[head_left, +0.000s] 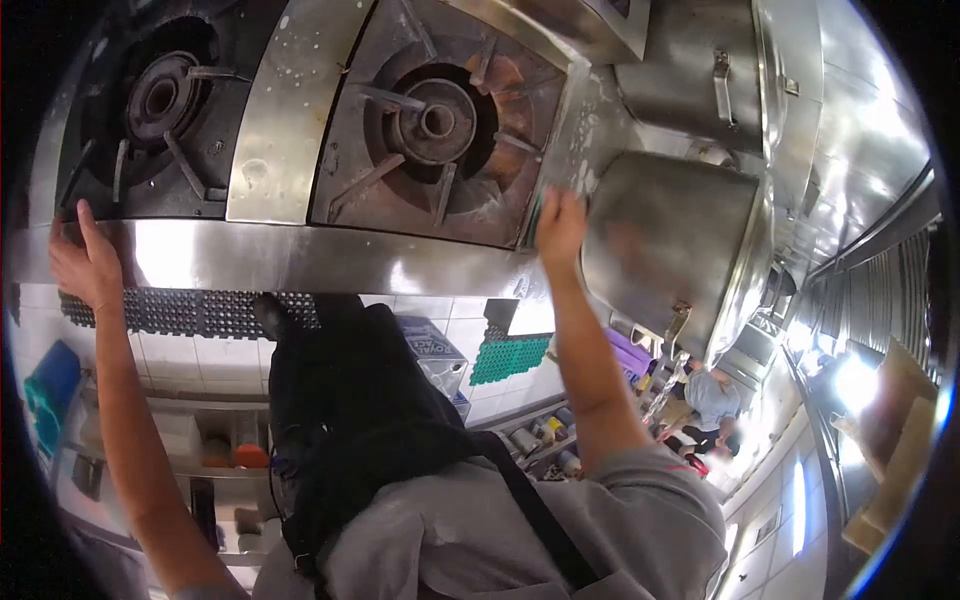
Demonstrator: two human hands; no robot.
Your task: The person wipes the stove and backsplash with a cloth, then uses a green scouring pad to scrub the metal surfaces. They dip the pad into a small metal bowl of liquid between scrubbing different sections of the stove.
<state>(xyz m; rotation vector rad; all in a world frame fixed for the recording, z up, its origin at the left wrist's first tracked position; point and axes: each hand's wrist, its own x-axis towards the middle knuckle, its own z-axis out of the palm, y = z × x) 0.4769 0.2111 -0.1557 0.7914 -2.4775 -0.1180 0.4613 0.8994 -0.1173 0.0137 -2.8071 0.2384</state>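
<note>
My left hand (85, 262) rests on the stainless front edge of the stove (400, 256) at its left end, thumb and fingers apart, holding nothing I can see. At the stove's right side, my right hand (560, 232) is closed and slightly blurred. A thin greenish edge shows beside its fingers, but what they hold is too small to make out. Left of this hand lies a burner (437, 121) with metal grate arms in a stained square top. Another burner (160, 97) sits above my left hand. Just right of my right hand stands a large steel stockpot (665, 250).
A second large pot (690, 85) stands behind the stockpot. Below are black rubber matting (190, 314), a green mat (510, 358) and a printed box (432, 345). Shelves with containers (240, 440) lie behind me. Another person (712, 395) is low at the right.
</note>
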